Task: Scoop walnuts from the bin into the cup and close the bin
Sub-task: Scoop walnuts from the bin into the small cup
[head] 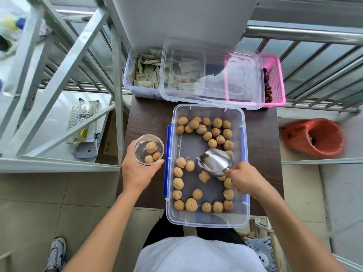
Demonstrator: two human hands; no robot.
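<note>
A clear plastic bin [208, 222] with blue side latches stands open on a dark brown table [146, 118]. Several walnuts [201, 128] lie along its inner edges. My right hand [242, 178] grips the handle of an empty metal scoop [215, 159] that rests low inside the bin, mouth toward the far left. To the left of the bin, my left hand [137, 169] holds a clear plastic cup [148, 149] with three walnuts in it. The bin's clear lid [210, 75] lies across the containers behind the bin.
Behind the bin stand a clear box of paper sachets [145, 73] and a pink basket [274, 79] of red dates. A metal shelf frame [59, 75] rises on the left, a railing [314, 34] on the right. An orange-bagged bin [314, 137] sits on the floor at right.
</note>
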